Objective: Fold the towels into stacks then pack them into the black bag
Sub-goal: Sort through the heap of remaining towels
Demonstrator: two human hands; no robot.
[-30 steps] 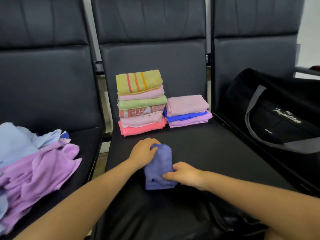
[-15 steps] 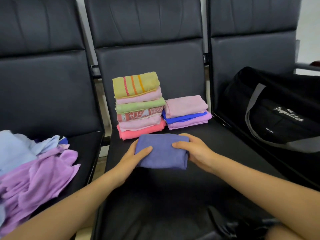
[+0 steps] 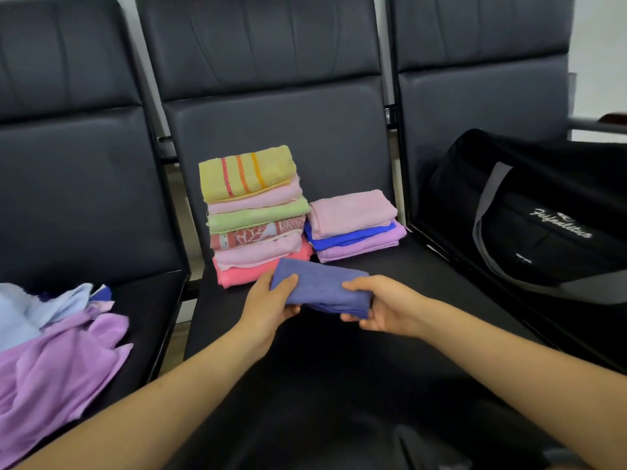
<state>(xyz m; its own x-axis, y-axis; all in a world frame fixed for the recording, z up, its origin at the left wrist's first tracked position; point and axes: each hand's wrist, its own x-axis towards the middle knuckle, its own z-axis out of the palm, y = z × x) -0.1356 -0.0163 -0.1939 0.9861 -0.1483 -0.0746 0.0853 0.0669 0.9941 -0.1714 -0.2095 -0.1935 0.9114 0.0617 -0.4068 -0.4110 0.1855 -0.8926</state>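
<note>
Here the left hand (image 3: pixel 268 301) and the right hand (image 3: pixel 383 308) each pinch one end of a folded periwinkle-blue cloth towel (image 3: pixel 322 288), lifted just above the middle black padded seat (image 3: pixel 424 276). Just behind stand the tall stack of folded towels (image 3: pixel 254 215) and the short stack (image 3: pixel 354 223); the black fabric duffel bag (image 3: pixel 543 215) sits on the right seat.

Illumination is soft, even and moderately bright, with no hard shadows. The black padded leatherette chairs (image 3: pixel 281 157) show faint diffuse sheen only. The white wall strip (image 3: pixel 600 56) at upper right is near overexposure. Wide-angle distortion bends the frame edges. Slight softness throughout; the lower edge is blurred.
</note>
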